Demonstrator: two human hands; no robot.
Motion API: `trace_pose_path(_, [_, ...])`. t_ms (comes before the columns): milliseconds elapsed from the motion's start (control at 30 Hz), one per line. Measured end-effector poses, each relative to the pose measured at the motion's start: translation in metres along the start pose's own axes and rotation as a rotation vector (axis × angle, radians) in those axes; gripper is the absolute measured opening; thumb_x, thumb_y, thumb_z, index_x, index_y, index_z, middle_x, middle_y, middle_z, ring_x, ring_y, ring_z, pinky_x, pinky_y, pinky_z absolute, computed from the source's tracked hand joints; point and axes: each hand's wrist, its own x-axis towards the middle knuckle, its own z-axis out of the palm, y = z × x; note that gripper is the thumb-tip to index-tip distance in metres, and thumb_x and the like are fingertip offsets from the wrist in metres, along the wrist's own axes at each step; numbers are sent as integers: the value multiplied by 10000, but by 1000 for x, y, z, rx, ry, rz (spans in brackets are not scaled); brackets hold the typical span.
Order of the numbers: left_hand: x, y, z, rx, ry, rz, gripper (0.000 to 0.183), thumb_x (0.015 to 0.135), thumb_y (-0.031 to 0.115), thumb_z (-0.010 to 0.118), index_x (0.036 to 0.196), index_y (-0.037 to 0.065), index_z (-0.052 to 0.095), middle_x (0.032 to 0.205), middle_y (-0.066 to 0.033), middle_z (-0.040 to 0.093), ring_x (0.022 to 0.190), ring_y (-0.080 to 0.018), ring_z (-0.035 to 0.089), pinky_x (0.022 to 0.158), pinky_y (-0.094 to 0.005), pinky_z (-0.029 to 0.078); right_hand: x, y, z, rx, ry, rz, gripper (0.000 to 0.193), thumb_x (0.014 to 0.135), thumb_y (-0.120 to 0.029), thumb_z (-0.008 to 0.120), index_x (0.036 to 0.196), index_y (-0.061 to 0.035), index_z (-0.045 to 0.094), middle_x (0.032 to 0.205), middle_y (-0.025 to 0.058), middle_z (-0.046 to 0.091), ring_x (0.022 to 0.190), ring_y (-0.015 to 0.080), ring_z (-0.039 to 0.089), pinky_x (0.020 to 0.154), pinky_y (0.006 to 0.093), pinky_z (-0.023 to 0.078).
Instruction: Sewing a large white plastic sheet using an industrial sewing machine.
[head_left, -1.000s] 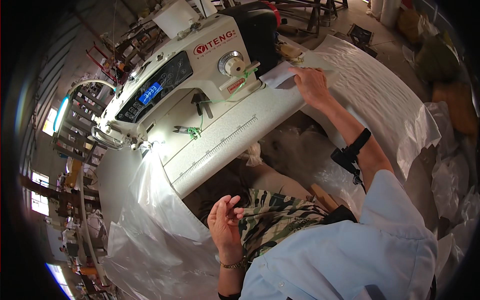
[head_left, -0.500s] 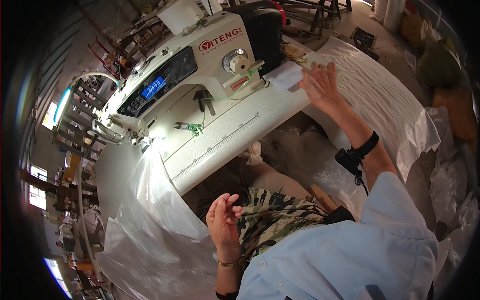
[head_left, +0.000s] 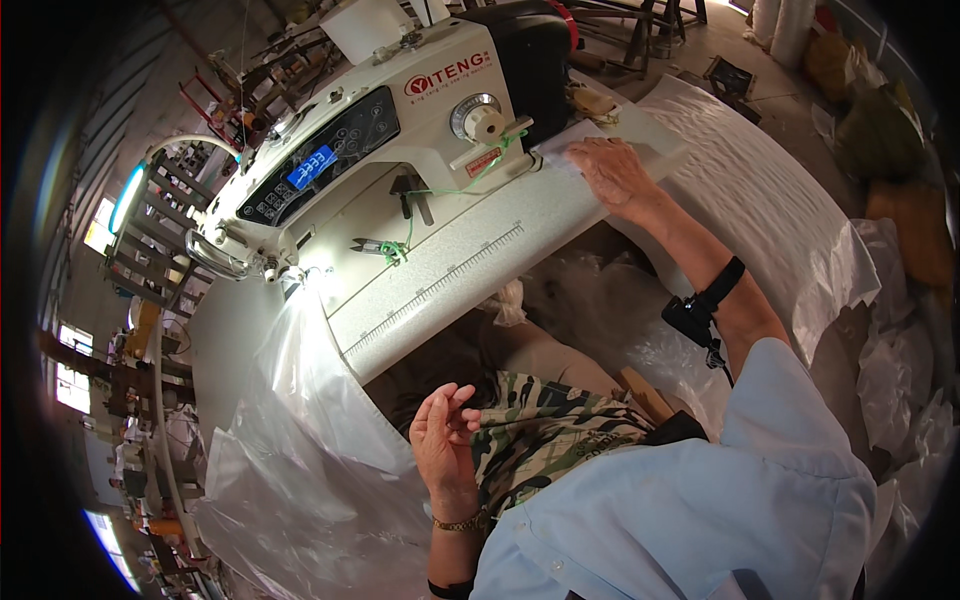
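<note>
At the far left a lit lamp glows beside the head of a white sewing machine. From beneath the machine's needle end, a translucent plastic sheet spreads down over the edge of the counter in loose folds. Small dark snips, with green cord at one end, lie on the counter beneath the machine's arm. The person's left hand is raised by the camouflage cloth over the lap, fingers loosely curled, with nothing visible in it. Toward the counter's right end lies a pale, thin slip; the right hand reaches over it, fingers bent and touching it, though whether they grip it one cannot tell. Farther right, a wrinkled white sheet slopes downward beyond the counter.
</note>
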Motion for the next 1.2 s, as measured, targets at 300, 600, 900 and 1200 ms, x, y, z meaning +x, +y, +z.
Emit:
trace_pose_path(300, [2, -3, -2, -4, -19, -14, 212, 1001, 169, 549, 1070, -11, 638, 975, -143, 721, 668, -143, 657, 579, -233, 526, 7, 6, 8, -225, 22, -123, 210, 873, -60, 508, 1065, -34, 590, 1048, 140, 636, 1000, 327, 583, 868, 429, 414])
trace_pose_path(600, [4, -5, -5, -47, -30, -14, 221, 996, 165, 559, 1063, -28, 644, 970, -178, 719, 666, -157, 679, 585, -247, 551, 19, 4, 21, -343, 165, -205, 94, 759, -14, 597, 839, -62, 591, 843, 103, 605, 898, 305, 593, 741, 456, 430])
trace_pose_path(900, [4, -5, -6, -50, -16, -24, 223, 996, 168, 560, 1066, -28, 641, 976, -175, 719, 672, -154, 681, 588, -245, 552, 30, 8, 16, -217, 43, -76, 73, 823, -48, 575, 781, -77, 626, 831, 114, 631, 898, 290, 607, 768, 415, 435])
trace_pose_path(1200, [3, -4, -7, -38, -14, -23, 209, 991, 190, 572, 1064, 5, 639, 971, -133, 723, 660, -137, 648, 586, -241, 521, 20, 17, 22, -181, 105, -75, 182, 789, 26, 567, 921, -61, 656, 965, 88, 614, 992, 297, 573, 810, 433, 448])
